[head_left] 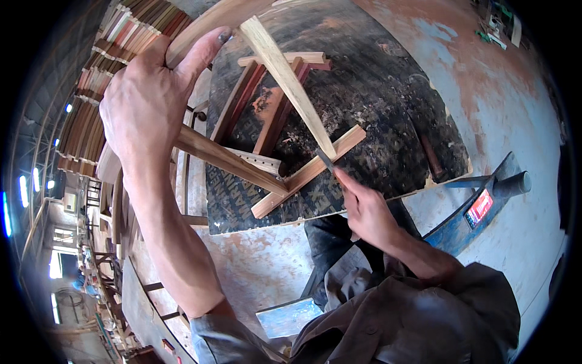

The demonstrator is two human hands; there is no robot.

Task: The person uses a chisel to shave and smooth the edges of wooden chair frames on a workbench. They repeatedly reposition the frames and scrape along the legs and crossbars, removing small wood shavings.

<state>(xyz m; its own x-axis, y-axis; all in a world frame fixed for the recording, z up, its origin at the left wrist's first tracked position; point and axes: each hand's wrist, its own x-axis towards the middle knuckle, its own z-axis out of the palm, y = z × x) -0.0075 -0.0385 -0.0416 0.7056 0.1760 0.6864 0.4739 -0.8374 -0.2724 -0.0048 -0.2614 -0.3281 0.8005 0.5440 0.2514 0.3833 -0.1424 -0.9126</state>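
Note:
A light wooden frame leans over the board-topped bench in front of me. My left hand (142,91) is closed around its upper curved rail (209,27), thumb on the near face. Two slats, a pale slat (291,85) and a browner slat (233,159), run from the upper end down to a short lower rail (327,159). My right hand (367,212) grips a narrow, dark, flat-bladed tool (325,159), its index finger stretched along it. The blade touches the spot where the pale slat meets the lower rail. Whether it is a chisel or a file I cannot tell.
Other reddish wooden pieces (273,115) lie on the dark, worn board (376,109), near a brown stick (431,155). Right of it, a phone (480,208) rests on a blue metal piece (454,233). Stacked wood strips (85,136) stand left; a pale blue panel (290,316) lies below.

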